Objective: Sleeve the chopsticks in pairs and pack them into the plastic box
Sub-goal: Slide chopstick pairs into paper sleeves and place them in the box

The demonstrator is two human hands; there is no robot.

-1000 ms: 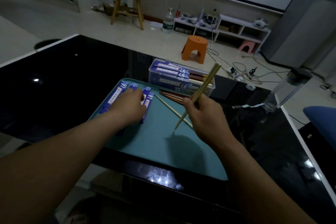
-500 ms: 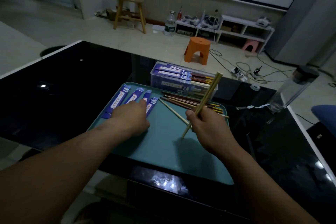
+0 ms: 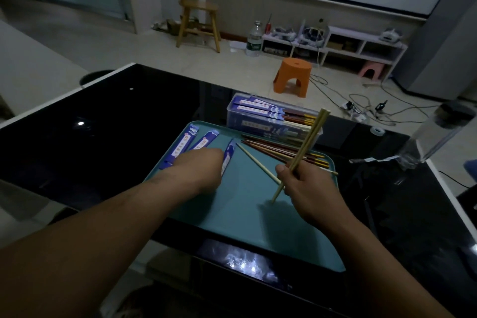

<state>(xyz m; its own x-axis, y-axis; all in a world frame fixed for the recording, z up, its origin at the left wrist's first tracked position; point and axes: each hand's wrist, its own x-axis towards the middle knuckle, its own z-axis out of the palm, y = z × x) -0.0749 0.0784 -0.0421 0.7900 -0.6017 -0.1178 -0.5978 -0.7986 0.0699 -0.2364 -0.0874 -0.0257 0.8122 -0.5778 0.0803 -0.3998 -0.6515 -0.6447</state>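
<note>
Right hand grips a pale wooden chopstick pair, tilted, tips down over the matte teal tray. Left hand rests on blue paper sleeves (fingers hidden, grasp unclear). A loose pale chopstick lies between the hands. Reddish-brown chopsticks lie beside the clear plastic box, which holds sleeved pairs.

Dim, underexposed room. Bright glare patch and a small light reflection on the glossy black table. Soft shadows on the teal tray. Edges bend, wide-angle.
</note>
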